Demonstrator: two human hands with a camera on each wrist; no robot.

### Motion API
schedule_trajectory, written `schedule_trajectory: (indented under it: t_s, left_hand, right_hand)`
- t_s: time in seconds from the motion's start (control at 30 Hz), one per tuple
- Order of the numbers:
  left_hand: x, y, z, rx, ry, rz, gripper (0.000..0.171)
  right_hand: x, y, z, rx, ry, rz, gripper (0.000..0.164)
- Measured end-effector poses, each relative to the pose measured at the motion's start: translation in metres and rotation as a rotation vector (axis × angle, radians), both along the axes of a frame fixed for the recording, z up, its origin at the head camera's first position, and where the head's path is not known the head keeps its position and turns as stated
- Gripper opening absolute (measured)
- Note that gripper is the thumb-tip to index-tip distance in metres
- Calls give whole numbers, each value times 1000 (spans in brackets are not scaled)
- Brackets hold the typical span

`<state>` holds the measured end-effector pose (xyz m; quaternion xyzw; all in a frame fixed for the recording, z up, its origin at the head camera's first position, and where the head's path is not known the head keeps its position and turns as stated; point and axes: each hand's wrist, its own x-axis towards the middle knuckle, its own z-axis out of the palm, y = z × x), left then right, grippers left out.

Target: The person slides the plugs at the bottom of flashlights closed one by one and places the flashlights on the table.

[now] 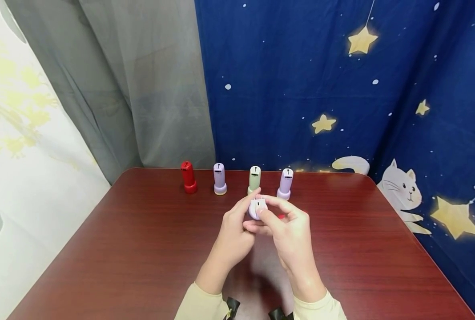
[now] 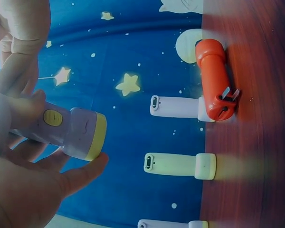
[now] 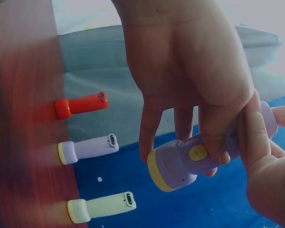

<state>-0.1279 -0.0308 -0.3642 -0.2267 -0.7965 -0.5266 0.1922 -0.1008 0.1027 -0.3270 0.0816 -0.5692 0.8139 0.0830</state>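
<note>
A purple flashlight (image 1: 257, 208) with a yellow rim and yellow button is held between both hands, apart from the tabletop. Its wide head (image 2: 83, 133) faces down and its tail end is up. My left hand (image 1: 234, 231) grips the body; in the right wrist view, left-hand fingers (image 3: 151, 128) reach the rim and body near the button (image 3: 198, 152). At the tail, my right hand (image 1: 295, 231) holds on with its thumb against the end and its index finger across the top. Those fingers partly hide the tail.
Along the table's back edge stand a red flashlight (image 1: 188, 178), a purple one (image 1: 219, 179), a pale green one (image 1: 255, 177) and another purple one (image 1: 285, 183), heads down. An orange-red flashlight (image 2: 213, 78) with metal prongs out is on the table (image 1: 149, 249) behind my right hand.
</note>
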Motion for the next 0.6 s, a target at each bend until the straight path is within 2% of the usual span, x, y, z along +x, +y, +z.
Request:
schedule_trajectory:
  t_s: [0.6]
  left_hand:
    - [-1,-1,-1,4,13,14,71]
  right_hand:
    - [0,1,-3,5,43,58,36]
